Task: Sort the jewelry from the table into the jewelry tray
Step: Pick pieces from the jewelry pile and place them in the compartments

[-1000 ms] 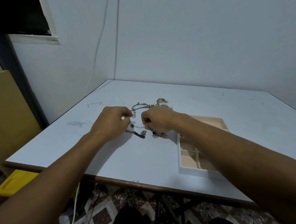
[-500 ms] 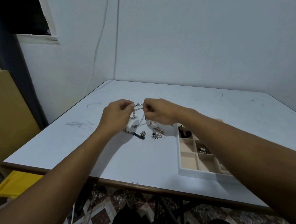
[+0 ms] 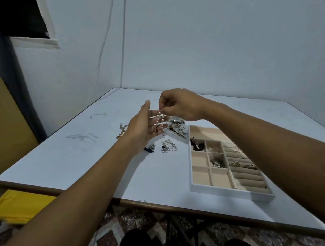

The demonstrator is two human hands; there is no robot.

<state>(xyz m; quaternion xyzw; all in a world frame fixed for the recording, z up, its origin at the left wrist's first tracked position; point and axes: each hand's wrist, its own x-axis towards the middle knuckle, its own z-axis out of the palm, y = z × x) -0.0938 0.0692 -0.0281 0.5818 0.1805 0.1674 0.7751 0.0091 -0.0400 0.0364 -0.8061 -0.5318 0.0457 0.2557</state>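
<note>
My right hand [image 3: 177, 105] pinches the top of a short pearl bead chain [image 3: 160, 119] and holds it up above the table. The chain hangs down in front of my left hand [image 3: 145, 127], which is open with its fingers straight, palm turned toward the beads. Under my hands lies a loose pile of jewelry [image 3: 174, 128] with a wristwatch [image 3: 176, 119] in it. A gold chain [image 3: 121, 132] lies to the left. Small silver pieces [image 3: 168, 147] lie nearer me. The beige jewelry tray [image 3: 199, 187] sits to the right, with several items in its compartments.
The white table [image 3: 85, 162] stands in a corner against two pale walls, its brown front edge near me. A yellow object [image 3: 19, 207] lies below the table at the left. Patterned floor shows under the table.
Both hands rose from the pile. My right hand lifted the pearl chain clear of the table, and my left hand let go and spread open behind it. The view tilted up.
</note>
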